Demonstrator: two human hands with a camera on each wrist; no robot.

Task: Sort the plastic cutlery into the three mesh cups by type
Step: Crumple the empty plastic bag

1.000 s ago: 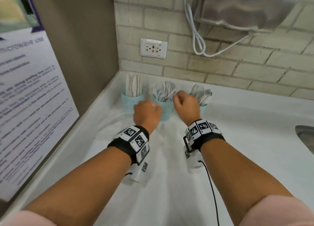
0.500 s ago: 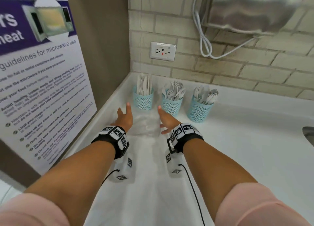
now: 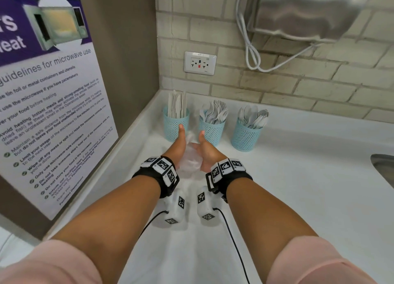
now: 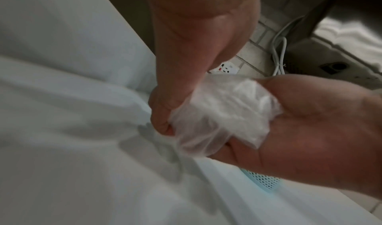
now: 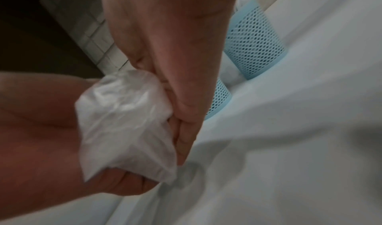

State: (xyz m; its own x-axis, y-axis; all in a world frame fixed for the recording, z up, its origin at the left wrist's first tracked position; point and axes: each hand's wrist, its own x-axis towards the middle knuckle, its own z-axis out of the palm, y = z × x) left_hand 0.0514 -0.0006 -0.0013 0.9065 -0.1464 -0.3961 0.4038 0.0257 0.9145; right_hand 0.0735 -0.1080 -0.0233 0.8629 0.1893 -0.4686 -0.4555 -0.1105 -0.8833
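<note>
Three light-blue mesh cups stand in a row at the back of the white counter point(image 3: 298, 187). The left cup point(image 3: 175, 123) holds flat upright knives point(image 3: 177, 104). The middle cup point(image 3: 212, 130) and the right cup point(image 3: 245, 137) hold white forks and spoons. A crumpled clear plastic bag point(image 3: 190, 158) is squeezed between my two hands just in front of the cups. My left hand point(image 3: 178, 147) curls its fingertips point(image 4: 161, 127) round the bag point(image 4: 223, 114). My right hand point(image 3: 205, 150) presses the bag point(image 5: 124, 122) with nearly straight fingers point(image 5: 181, 130). Both thumbs point up.
A side panel with a microwave poster point(image 3: 53, 113) borders the counter on the left. The brick wall behind carries a socket point(image 3: 200, 63), a looped cable point(image 3: 251, 55) and a steel dispenser point(image 3: 309, 10). A sink edge point(image 3: 383, 166) shows at far right.
A second ago both hands were up at the middle cup. They then came down, spread open either side of the bag, and have now closed together on it.
</note>
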